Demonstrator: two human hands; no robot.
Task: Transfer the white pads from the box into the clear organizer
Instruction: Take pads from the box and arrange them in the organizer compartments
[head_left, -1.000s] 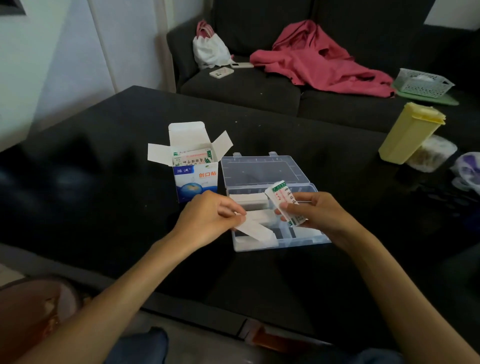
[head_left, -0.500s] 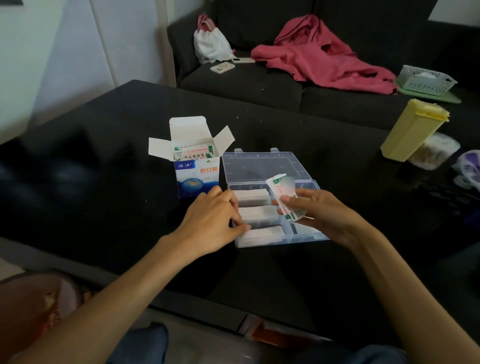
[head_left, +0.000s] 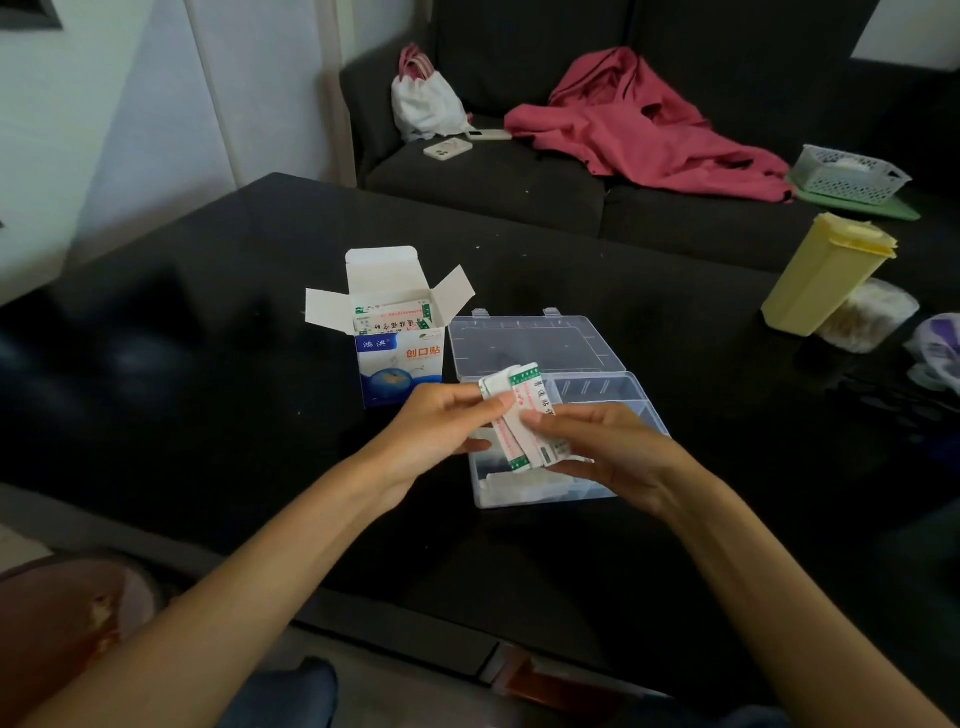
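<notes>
An open blue-and-white box stands on the black table, with more wrapped pads showing at its top. Right of it lies the clear organizer, lid flat open behind it; white pads lie in its front compartments. Above the organizer both hands meet on a small stack of white pads with green-edged wrappers. My left hand pinches the stack's upper left end. My right hand holds its lower right part from below.
A yellow lidded container and a clear tub stand at the table's right. Behind the table is a dark sofa with a pink garment, a white bag, phones and a white basket.
My left hand has left the pad it laid in the organizer's front compartment and risen to the stack in my right hand, now pinching its upper end.
</notes>
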